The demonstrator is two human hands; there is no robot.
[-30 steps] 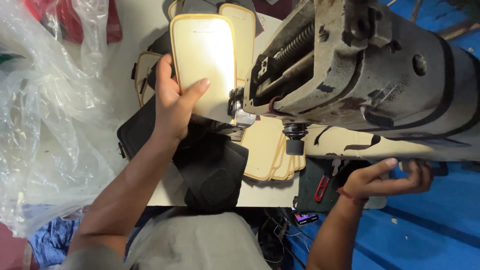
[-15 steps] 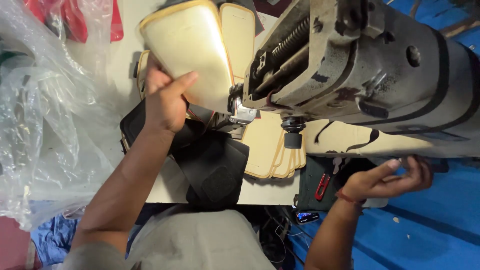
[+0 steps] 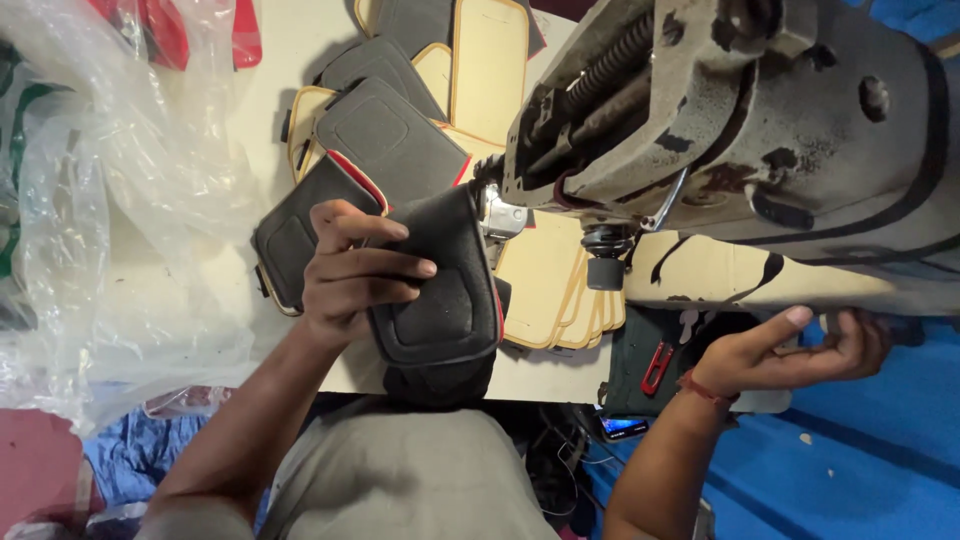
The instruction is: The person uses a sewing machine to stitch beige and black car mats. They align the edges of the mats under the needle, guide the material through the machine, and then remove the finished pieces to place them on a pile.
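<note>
A dark grey padded panel (image 3: 440, 300) with red piping along its edge lies folded under the needle end of the sewing machine (image 3: 700, 130), its upper end pressed against the metal presser area. The left hand (image 3: 350, 275) lies on top of it, fingers spread across the padding and thumb tucked round its near side, grasping the piece and pinning it to the table (image 3: 290, 60). Just behind the hand, other dark padded panels (image 3: 385, 120) fan out toward the far side of the table, some touching the held one. Beside and partly beneath them lie beige foam-backed panels (image 3: 545, 290), a stack of which juts out under the machine's arm.

The right hand (image 3: 790, 350) is well apart, at the machine's right end, palm up and fingers curled loosely beneath the underside of the body; whether it grips anything there I cannot tell. A red thread (image 3: 700, 388) circles that wrist. Near it, a red-handled tool (image 3: 655, 368) rests on a dark green surface. Crumpled clear plastic sheeting (image 3: 110, 200) is heaped at the left of the table.
</note>
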